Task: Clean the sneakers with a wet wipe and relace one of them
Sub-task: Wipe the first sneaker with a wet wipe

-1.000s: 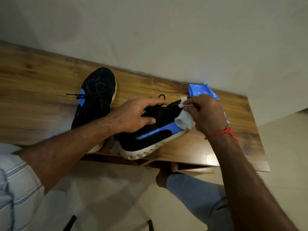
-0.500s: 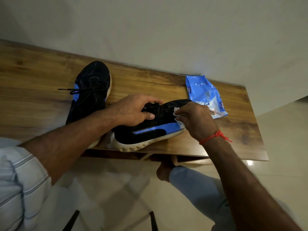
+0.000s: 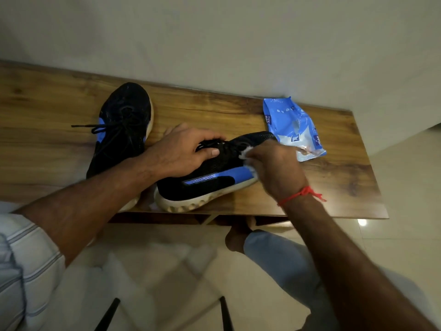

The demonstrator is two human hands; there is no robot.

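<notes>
Two black and blue sneakers sat on the wooden counter (image 3: 214,111), which stood against a pale wall.

The near sneaker (image 3: 207,177) lay at the front edge of the counter, tipped a little on its side. Its white sole faced the person and its toe pointed to the right. A blue stripe ran along its side.

The left hand (image 3: 183,151) rested on top of this sneaker. Its fingers curled over the black laces and its thumb pressed on the side, holding the shoe in place.

The right hand (image 3: 274,166) was at the front part of the same sneaker. It was bunched around a white wet wipe (image 3: 247,155) and held it against the shoe. Only small bits of the wipe showed past the fingers. A red thread (image 3: 300,194) was tied around that wrist.

The other sneaker (image 3: 124,130) lay to the left, just beside the first one, with its toe pointing to the wall. Its black laces (image 3: 95,127) were loose and one end stuck out to the left on the counter.

A blue pack of wipes (image 3: 293,127) lay flat near the right end of the counter, just behind the near sneaker's toe.

Below the counter was a pale tiled floor (image 3: 393,247). A bare foot (image 3: 236,237) and a leg in light trousers showed there.
</notes>
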